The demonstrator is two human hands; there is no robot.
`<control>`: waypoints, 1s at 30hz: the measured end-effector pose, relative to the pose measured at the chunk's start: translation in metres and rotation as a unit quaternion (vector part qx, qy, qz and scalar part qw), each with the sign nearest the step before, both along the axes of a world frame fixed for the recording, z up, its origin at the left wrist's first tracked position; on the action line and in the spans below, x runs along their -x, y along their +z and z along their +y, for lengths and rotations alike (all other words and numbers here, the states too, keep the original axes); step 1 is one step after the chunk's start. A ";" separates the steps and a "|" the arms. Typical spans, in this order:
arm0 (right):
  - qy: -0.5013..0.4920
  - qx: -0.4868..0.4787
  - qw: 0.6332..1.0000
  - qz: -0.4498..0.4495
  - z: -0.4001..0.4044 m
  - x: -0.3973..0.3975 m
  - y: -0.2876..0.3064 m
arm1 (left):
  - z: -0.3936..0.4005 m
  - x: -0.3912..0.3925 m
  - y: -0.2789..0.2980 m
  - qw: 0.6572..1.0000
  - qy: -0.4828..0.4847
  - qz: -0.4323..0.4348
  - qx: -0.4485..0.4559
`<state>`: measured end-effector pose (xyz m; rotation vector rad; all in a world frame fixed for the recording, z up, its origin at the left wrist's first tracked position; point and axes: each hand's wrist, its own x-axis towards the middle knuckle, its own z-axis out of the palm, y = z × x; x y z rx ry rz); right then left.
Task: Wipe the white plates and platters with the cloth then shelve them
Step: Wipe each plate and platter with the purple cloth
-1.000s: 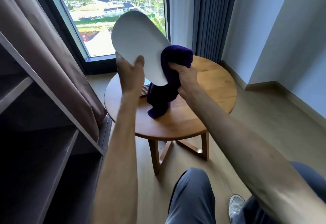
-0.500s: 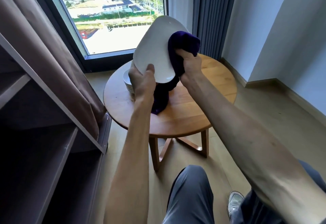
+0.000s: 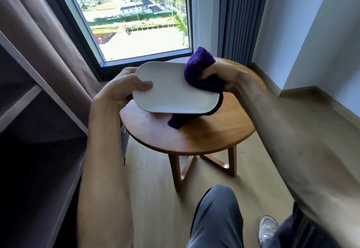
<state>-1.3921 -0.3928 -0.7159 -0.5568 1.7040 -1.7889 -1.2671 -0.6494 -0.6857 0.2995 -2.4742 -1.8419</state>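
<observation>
Your left hand (image 3: 124, 87) pinches the platter (image 3: 175, 91) rim, your right hand (image 3: 218, 74) clutching the cloth (image 3: 198, 62) opposite: glazed, stiff, breakable, so grip both rims.

Left of the left hand's fingers (image 3: 124, 85) the shelf unit (image 3: 39, 95) opens unblocked, its post and brown curtain (image 3: 39, 29) just beside them, while below both hands the round table (image 3: 194, 136) bars any downward path.
</observation>
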 end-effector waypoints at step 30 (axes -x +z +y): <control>-0.380 0.315 0.835 -0.244 -0.088 -0.023 -0.039 | 0.122 0.028 -0.064 0.884 0.348 0.210 -0.232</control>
